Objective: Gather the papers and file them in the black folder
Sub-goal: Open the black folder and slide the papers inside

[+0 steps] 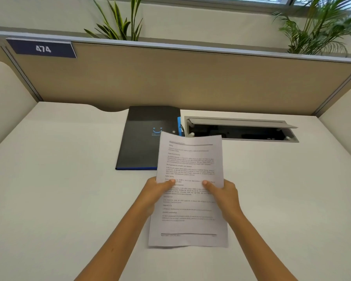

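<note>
I hold a stack of printed white papers [190, 171] upright over the white desk, its lower edge near the desk top. My left hand [157, 191] grips the left edge, thumb on the front. My right hand [223, 194] grips the right edge the same way. The black folder [144, 138] lies closed and flat on the desk behind the papers, with a blue logo and a blue edge. The papers hide its near right corner.
An open cable tray [241, 130] with a raised grey lid is set into the desk [59, 179] to the right of the folder. A beige partition [170, 78] with a "474" sign [43, 48] closes off the back. Plants stand behind it.
</note>
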`<action>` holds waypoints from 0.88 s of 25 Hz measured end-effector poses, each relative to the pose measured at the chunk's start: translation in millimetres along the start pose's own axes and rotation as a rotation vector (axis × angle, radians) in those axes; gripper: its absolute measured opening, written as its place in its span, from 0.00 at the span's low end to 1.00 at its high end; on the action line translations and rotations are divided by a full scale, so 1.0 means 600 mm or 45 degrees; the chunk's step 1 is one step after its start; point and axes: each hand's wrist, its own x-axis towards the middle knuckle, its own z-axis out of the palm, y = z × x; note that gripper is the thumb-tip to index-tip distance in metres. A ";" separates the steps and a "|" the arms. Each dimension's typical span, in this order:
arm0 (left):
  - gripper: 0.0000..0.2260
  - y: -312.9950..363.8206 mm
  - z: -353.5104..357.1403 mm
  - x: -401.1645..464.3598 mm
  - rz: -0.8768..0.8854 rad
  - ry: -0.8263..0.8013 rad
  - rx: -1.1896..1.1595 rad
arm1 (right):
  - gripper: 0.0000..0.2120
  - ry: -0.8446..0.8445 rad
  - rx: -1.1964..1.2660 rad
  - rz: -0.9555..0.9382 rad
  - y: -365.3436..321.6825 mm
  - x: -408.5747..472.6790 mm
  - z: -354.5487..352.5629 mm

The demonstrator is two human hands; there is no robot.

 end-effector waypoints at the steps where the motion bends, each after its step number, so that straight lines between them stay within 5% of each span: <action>1: 0.08 -0.009 0.002 0.006 -0.026 0.021 -0.006 | 0.18 0.009 -0.036 0.009 0.013 0.004 0.001; 9: 0.07 0.040 0.010 0.086 0.362 0.370 0.074 | 0.17 0.124 -0.044 -0.073 0.029 0.086 -0.033; 13: 0.12 0.078 0.000 0.164 0.766 0.651 0.765 | 0.14 0.180 0.006 -0.106 0.024 0.143 -0.060; 17: 0.24 0.066 -0.015 0.235 0.524 0.658 1.602 | 0.16 0.236 0.072 -0.094 0.039 0.174 -0.072; 22: 0.27 0.015 -0.032 0.240 0.503 0.611 1.843 | 0.10 0.249 0.153 -0.074 0.057 0.177 -0.078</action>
